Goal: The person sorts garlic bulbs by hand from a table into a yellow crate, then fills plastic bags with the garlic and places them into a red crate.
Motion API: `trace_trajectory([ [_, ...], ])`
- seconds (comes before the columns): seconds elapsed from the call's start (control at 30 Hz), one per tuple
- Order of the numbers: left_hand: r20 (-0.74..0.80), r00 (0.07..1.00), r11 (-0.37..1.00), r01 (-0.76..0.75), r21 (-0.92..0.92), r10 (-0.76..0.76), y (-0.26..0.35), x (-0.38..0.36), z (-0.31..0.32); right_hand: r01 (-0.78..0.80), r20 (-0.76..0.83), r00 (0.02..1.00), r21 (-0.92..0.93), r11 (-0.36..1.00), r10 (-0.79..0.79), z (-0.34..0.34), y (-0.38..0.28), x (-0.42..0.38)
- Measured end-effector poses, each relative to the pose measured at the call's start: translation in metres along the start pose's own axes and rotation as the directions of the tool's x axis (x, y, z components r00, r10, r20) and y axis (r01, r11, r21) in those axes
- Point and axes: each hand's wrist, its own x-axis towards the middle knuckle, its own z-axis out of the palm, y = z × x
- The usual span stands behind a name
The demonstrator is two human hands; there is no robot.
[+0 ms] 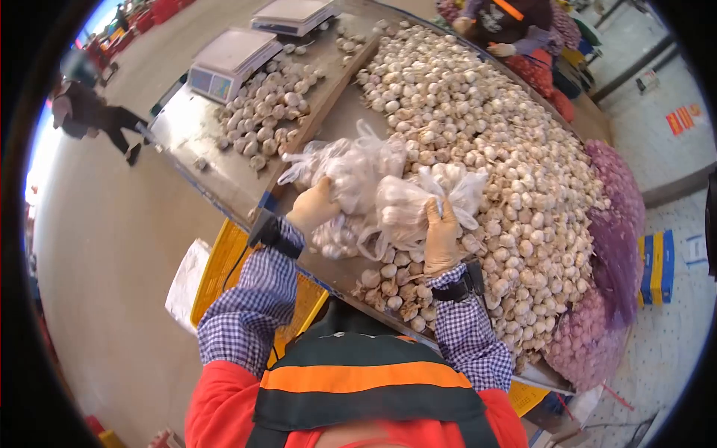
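Note:
My left hand [314, 205], in a pale glove, has its fingers closed against the side of a clear plastic bag of garlic [355, 175]; some fingertips are hidden by the bag. My right hand [442, 237], gloved too, pinches the gathered top of another plastic bag of garlic [402, 209]. The two bags touch each other on the metal table. Below them, a further bag of garlic [336, 237] lies partly covered. A large heap of loose garlic bulbs [508, 172] spreads to the right, right up to my right hand.
Left of a wooden divider [332, 101] are a smaller garlic pile [269, 104] and two scales [235, 60]. Purple mesh sacks [616, 224] line the right edge. A yellow crate [224, 261] stands below the table. A co-worker [515, 26] is across the heap; another person [93, 108] walks at left.

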Motion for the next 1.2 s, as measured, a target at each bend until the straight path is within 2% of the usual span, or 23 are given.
trace_trajectory([
  [0.03,-0.289,0.943,0.984,-0.136,0.115,0.164,0.013,-0.008,0.001,0.039,-0.007,0.999,-0.053,0.998,-0.040,-0.001,0.005,0.001],
  [0.07,-0.532,0.781,0.942,-0.220,0.255,0.327,0.026,-0.020,0.003,0.047,-0.027,0.998,-0.063,0.997,-0.049,-0.006,0.010,0.000],
  [0.13,-0.507,0.813,0.839,-0.469,-0.276,0.287,0.073,-0.047,0.007,0.100,-0.029,0.994,-0.141,0.985,-0.105,-0.003,0.008,-0.003],
  [0.23,-0.347,0.833,0.824,-0.521,-0.224,0.432,0.107,-0.059,0.027,0.150,-0.012,0.988,-0.220,0.964,-0.156,0.003,0.008,-0.009],
  [0.3,-0.247,0.715,0.753,-0.645,0.125,0.654,0.110,-0.036,0.035,0.190,0.016,0.981,-0.314,0.930,-0.195,0.006,0.010,-0.007],
  [0.4,-0.201,0.607,0.632,-0.769,0.098,0.769,0.104,-0.020,0.036,0.034,-0.052,0.998,-0.187,0.982,-0.044,0.007,0.004,-0.004],
  [0.43,-0.232,0.615,0.638,-0.769,0.034,0.754,0.103,-0.019,0.039,0.033,-0.045,0.998,-0.186,0.982,-0.042,0.006,0.016,0.000],
  [0.47,-0.235,0.621,0.645,-0.763,0.035,0.748,0.100,-0.021,0.043,0.152,-0.048,0.985,-0.236,0.960,-0.168,0.008,0.032,0.007],
  [0.53,-0.274,0.639,0.686,-0.715,0.135,0.719,0.101,-0.031,0.041,0.266,-0.037,0.957,-0.278,0.923,-0.287,0.017,0.031,0.003],
  [0.6,-0.246,0.798,0.781,-0.386,0.492,0.550,0.088,-0.011,0.053,0.315,0.074,0.948,-0.379,0.870,-0.311,0.018,0.020,-0.022],
  [0.63,-0.487,0.700,0.853,-0.420,0.310,0.522,0.087,0.000,0.041,0.208,0.114,0.977,-0.333,0.920,-0.180,0.018,0.009,-0.038],
  [0.67,-0.485,0.703,0.854,-0.414,0.316,0.521,0.085,0.000,0.032,0.207,0.119,0.977,-0.327,0.922,-0.177,0.013,0.012,-0.044],
  [0.73,-0.470,0.741,0.860,-0.504,0.082,0.479,0.085,-0.007,0.012,0.017,0.104,0.994,0.069,0.997,-0.025,-0.001,0.011,-0.049],
  [0.8,-0.306,0.823,0.877,-0.465,0.120,0.479,0.060,-0.011,0.027,-0.129,0.159,0.980,0.076,0.989,0.116,-0.021,0.001,-0.057],
  [0.87,-0.267,0.906,0.937,-0.348,-0.030,0.328,0.057,-0.021,0.036,-0.067,0.288,0.953,-0.117,0.991,0.099,-0.030,-0.007,-0.060],
  [0.9,-0.258,0.909,0.936,-0.349,-0.037,0.329,0.055,-0.024,0.040,0.050,0.248,0.968,-0.276,0.960,0.020,-0.034,-0.006,-0.064],
  [0.93,-0.269,0.911,0.934,-0.345,-0.089,0.311,0.052,-0.026,0.043,0.044,0.241,0.970,-0.282,0.958,0.026,-0.040,-0.003,-0.067],
  [1.0,-0.275,0.915,0.929,-0.343,-0.140,0.296,0.050,-0.032,0.046,0.220,0.014,0.968,-0.525,0.822,-0.251,-0.049,0.012,-0.071],
  [1.03,-0.269,0.947,0.937,-0.243,-0.251,0.174,0.052,-0.036,0.042,0.174,-0.104,0.955,-0.566,0.806,-0.279,-0.057,0.023,-0.070],
  [1.07,-0.248,0.967,0.923,-0.142,-0.357,0.053,0.052,-0.038,0.038,0.168,-0.114,0.954,-0.564,0.809,-0.278,-0.071,0.030,-0.071],
  [1.13,-0.255,0.967,0.957,-0.069,-0.283,-0.005,0.041,-0.032,0.035,-0.152,-0.369,0.919,0.002,0.988,0.142,-0.091,0.029,-0.074],
  [1.17,-0.252,0.966,0.962,-0.128,-0.242,0.065,0.036,-0.032,0.037,-0.155,-0.385,0.912,0.001,0.988,0.144,-0.097,0.035,-0.074],
  [1.2,-0.246,0.961,0.962,-0.179,-0.204,0.127,0.039,-0.035,0.037,-0.084,-0.368,0.930,-0.249,0.965,-0.014,-0.099,0.039,-0.072],
])
